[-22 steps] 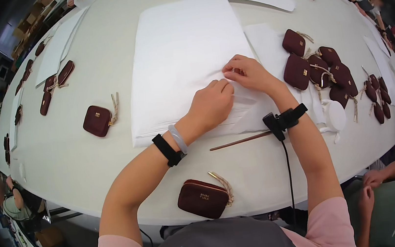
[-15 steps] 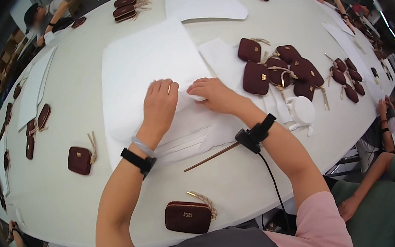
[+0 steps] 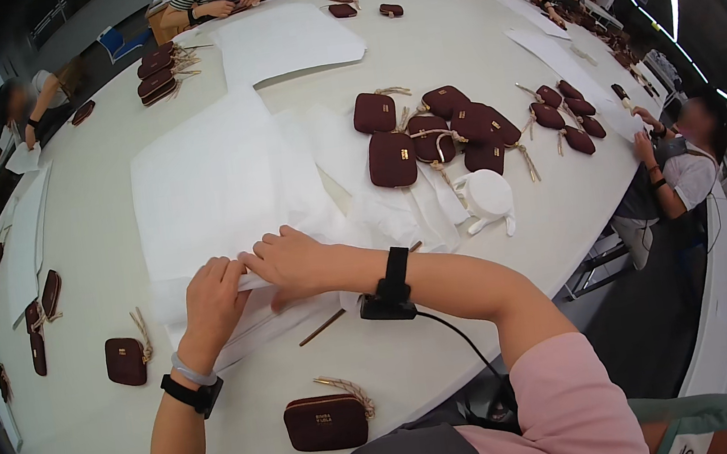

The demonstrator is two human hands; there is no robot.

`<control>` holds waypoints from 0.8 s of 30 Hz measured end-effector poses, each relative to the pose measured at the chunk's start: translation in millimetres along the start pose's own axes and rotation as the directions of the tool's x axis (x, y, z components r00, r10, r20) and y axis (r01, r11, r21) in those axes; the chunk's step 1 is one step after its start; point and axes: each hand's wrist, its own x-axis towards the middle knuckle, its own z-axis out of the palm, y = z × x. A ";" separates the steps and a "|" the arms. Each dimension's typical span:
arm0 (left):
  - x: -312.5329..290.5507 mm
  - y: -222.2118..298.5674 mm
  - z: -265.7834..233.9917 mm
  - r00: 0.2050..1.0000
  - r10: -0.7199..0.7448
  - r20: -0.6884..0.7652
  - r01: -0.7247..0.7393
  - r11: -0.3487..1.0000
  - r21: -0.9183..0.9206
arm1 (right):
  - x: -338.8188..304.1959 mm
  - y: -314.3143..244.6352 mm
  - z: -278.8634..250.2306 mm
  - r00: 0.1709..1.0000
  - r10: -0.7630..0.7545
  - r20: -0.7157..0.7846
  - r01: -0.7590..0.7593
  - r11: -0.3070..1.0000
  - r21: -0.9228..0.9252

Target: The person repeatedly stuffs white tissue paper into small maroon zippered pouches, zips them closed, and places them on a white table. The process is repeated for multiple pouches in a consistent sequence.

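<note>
A large white sheet of paper (image 3: 212, 177) lies spread on the white table (image 3: 469, 51) in front of me. My left hand (image 3: 212, 302) and my right hand (image 3: 288, 263) sit side by side on its near edge, fingers curled over a folded strip of the sheet. A thin brown stick (image 3: 321, 327) lies just below my right wrist. A dark red pouch (image 3: 326, 422) with a tan tassel rests near the table's front edge, below both hands.
A pile of dark red pouches (image 3: 438, 132) and a white cap-like piece (image 3: 487, 195) lie to the right. Another pouch (image 3: 126, 360) sits at my left. More white sheets (image 3: 286, 41) lie farther off. Other people work around the table's rim.
Both hands have slid toward me along the sheet to its near edge and closed on the fold. My head turned, so the table appears shifted.
</note>
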 end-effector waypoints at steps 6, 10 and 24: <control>-65.4 66.0 -63.1 0.954 -0.282 -0.103 0.226 0.901 -0.371 | -9.7 4.6 -16.9 0.730 0.357 -0.583 -0.351 0.928 0.127; -121.9 99.3 -57.3 0.868 -0.306 0.391 0.492 0.633 -0.598 | -45.4 -103.5 -21.5 0.974 -0.010 -0.225 0.028 0.997 0.074; -195.7 154.0 -52.3 0.892 -0.418 0.173 0.417 0.611 -0.673 | -94.2 -131.2 14.2 0.980 -0.199 -0.032 0.150 0.616 0.773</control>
